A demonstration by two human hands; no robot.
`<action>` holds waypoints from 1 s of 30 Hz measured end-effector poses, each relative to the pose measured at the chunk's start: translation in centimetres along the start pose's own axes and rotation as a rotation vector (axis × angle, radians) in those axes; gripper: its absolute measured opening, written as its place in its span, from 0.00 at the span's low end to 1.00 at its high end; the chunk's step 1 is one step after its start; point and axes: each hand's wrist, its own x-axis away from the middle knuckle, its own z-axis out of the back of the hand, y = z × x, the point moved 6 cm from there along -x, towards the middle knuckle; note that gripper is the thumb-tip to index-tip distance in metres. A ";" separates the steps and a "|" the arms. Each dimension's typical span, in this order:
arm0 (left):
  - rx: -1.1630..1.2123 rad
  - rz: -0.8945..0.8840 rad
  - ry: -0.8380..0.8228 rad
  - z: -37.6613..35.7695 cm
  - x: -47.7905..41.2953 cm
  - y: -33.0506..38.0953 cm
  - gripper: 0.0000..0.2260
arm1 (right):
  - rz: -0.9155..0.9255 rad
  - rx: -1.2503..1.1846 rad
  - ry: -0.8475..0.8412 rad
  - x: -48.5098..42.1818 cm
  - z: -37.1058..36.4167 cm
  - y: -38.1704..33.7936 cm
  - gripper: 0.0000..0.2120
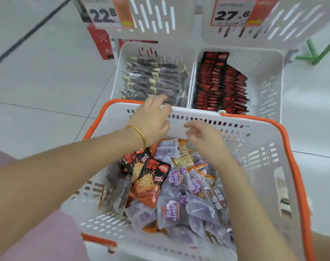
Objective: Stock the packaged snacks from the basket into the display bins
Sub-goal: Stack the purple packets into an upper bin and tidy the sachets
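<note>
Head view: empty hands (176,129) above basket (198,114) far rim.

One camera only, worn on the head, looking forward and steeply down. Nearest, filling the lower frame, is the basket (262,159) with both forearms reaching in from the bottom edge. Beyond its far rim sit the display bins (269,76) and price signs (234,13) (wide-angle lens, so edges bow outward). Floor tiles (37,81) flank both sides.
</note>
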 end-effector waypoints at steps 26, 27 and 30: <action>0.340 0.381 -0.098 1.4 10.6 -9.7 0.17 | 0.112 0.429 -0.349 -2.4 -15.9 -1.7 0.27; 0.343 0.377 -0.104 1.3 10.5 -9.5 0.17 | 0.090 0.308 -0.323 -2.0 -15.3 -1.7 0.26; 0.384 0.351 -0.110 0.8 10.2 -9.1 0.19 | -0.050 -0.035 -0.231 -0.9 -12.4 -1.4 0.18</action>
